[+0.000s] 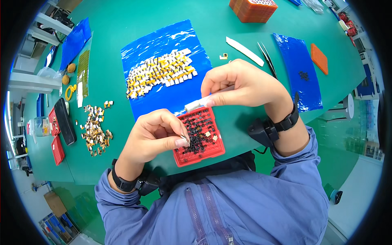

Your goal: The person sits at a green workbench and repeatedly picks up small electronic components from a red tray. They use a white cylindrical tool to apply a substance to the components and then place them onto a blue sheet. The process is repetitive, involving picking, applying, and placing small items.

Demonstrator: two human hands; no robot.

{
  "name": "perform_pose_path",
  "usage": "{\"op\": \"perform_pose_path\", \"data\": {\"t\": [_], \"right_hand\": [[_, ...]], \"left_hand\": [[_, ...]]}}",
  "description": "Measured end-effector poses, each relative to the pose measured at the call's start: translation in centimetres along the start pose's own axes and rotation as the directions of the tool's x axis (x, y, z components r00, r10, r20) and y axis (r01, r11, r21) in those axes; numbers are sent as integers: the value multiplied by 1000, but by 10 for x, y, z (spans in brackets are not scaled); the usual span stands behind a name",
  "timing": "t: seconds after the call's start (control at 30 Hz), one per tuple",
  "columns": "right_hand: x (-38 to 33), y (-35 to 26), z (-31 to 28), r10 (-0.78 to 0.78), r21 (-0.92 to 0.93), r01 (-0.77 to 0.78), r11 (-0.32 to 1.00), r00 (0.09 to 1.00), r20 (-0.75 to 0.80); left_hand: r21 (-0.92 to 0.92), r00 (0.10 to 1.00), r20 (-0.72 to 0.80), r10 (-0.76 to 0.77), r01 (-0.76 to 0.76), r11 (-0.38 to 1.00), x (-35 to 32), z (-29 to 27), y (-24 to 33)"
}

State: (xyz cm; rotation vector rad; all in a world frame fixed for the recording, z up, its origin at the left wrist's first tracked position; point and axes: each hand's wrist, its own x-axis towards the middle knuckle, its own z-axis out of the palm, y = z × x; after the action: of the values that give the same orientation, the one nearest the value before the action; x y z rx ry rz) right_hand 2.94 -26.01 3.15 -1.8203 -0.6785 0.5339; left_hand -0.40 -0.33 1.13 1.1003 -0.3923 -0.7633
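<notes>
My left hand point(157, 134) is closed in a pinch over the left side of a red tray point(216, 145), its fingertips on a small thin piece point(184, 138) too little to name. My right hand point(241, 85) is closed round a short whitish, tube-like piece point(197, 105) at the tray's far edge. Many small black round parts point(196, 136) fill the tray's dimpled surface, with a few pale square pieces among them. Beyond lies a blue sheet point(155, 41) bearing dense rows of white, yellow and black small parts point(161, 71).
A loose heap of similar parts point(96, 128) sits left, beside a black case point(65, 120) and yellow scissors point(70, 92). Tweezers point(267, 60), a white strip point(245, 51), another blue sheet point(300, 69) and an orange plate point(319, 59) lie right. Orange trays point(253, 10) stand stacked behind.
</notes>
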Motion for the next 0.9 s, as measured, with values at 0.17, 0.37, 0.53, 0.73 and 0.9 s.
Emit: {"op": "perform_pose_path", "data": {"t": [0.17,0.37,0.53,0.73,0.9], "right_hand": [[1,6,1,6,39,-4,999,999,-48],[0,3,2,5,40,-2,999,998,-69],[1,3,3,14,28,-12,1000,997,-73],[2,4,3,38,38,-35,999,996,-84],[2,5,0,44,21,-42,999,992,-117]], "left_hand": [[540,960,87,265,-269,798,1,4,4],[817,872,228,433,-414,402,2,6,5],[824,863,255,436,-430,368,3,6,5],[835,870,240,431,-411,365,3,4,2],[831,878,243,413,-408,378,5,4,4]]}}
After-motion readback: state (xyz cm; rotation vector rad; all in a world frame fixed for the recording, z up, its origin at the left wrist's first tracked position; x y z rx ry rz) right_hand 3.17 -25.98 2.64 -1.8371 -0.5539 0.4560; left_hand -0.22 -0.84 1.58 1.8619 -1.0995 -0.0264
